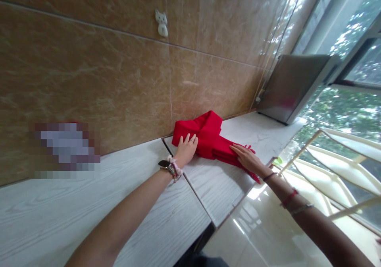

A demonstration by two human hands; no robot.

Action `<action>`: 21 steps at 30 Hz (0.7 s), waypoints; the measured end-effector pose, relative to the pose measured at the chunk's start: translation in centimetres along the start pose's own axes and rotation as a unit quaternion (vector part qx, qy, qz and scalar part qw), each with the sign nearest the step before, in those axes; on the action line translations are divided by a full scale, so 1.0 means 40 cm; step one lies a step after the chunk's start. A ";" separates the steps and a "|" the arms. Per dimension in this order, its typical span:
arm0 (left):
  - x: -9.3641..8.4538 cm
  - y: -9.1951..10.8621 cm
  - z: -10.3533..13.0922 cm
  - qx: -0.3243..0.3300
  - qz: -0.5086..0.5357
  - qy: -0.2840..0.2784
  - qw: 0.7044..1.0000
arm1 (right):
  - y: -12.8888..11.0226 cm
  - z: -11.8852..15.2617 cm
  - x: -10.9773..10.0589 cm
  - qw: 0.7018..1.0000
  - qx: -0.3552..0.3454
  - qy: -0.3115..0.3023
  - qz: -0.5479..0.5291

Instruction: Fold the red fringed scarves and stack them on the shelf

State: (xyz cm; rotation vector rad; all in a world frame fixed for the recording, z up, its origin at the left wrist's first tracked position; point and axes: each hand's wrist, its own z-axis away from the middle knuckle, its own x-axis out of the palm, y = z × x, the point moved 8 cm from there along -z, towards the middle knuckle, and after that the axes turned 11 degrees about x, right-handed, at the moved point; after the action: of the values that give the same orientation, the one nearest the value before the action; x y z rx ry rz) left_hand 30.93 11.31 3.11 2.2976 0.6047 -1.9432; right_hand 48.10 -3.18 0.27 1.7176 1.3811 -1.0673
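Observation:
A red scarf with fringed ends lies partly folded on the pale wood-grain tabletop, close against the tiled wall. My left hand rests flat on the scarf's left part, fingers spread. On the fringed right part lies my right hand, its fingers stretched out over the cloth. One flap of the scarf crosses over the rest near the wall, and some fringe hangs at the table's front edge. Neither hand grips the fabric.
A dark seam divides the tabletop. A grey cabinet-like box stands at the far right end. A cream tiered rack stands on the floor at right, by the window. A blurred-out item is at the left wall.

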 end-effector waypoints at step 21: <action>0.041 0.056 -0.066 0.092 0.166 -0.039 0.981 | 0.175 0.055 -0.070 0.991 0.028 -0.127 -0.020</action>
State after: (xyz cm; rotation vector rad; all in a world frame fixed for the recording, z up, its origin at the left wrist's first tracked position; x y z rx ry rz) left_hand 34.34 10.46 1.60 2.2290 0.0282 -1.9804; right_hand 54.27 -7.74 1.94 1.5356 1.2382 -1.3099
